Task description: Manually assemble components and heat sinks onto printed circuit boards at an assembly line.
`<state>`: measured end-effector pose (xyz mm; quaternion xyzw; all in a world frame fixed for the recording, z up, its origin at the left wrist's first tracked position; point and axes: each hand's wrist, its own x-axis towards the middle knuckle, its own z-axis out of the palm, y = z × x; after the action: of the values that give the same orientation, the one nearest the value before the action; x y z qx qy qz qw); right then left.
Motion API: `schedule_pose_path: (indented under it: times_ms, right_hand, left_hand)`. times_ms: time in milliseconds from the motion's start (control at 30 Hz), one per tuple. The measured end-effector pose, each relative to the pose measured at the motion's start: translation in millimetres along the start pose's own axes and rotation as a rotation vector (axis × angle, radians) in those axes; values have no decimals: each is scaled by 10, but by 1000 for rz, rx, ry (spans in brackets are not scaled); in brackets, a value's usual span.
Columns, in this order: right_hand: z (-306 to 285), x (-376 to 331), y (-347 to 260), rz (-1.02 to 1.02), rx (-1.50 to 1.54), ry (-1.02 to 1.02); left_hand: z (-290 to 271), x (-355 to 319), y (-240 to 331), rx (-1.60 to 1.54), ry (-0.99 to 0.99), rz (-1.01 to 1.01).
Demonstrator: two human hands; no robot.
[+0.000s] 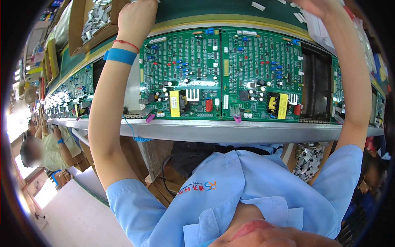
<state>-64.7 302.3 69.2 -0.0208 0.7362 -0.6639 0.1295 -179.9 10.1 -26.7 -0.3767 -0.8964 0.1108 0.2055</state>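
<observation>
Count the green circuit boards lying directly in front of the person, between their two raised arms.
2: the left board beside the left arm and the right board touching its edge. More boards run along the line on both sides, partly hidden.

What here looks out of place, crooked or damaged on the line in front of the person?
Nothing clearly stands out. Two green boards, left board and right board, lie flat and side by side on the conveyor, edges aligned. Both hands, left hand and right hand, reach beyond them to the far shelf. Small parts there are too blurred to judge.
</observation>
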Motion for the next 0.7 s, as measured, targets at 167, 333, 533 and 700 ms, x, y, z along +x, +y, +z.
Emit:
schedule_pose_path:
  times_ms: [167,333,533,700]
  right_hand:
    - [-219,-138,852,-364,577,-927]
    - [105,-926,432,326,325,-124]
    - [275,-1339,336,372,87,9]
    - [436,-1556,687,223,-113,21]
  left_hand:
    - [475,-27,-256,16,-17,123]
    - [608,-47,-398,-93,-122,92]
    - [-15,163,-124,-59,-152,70]
    - [67,117,-151,-26,-167,178]
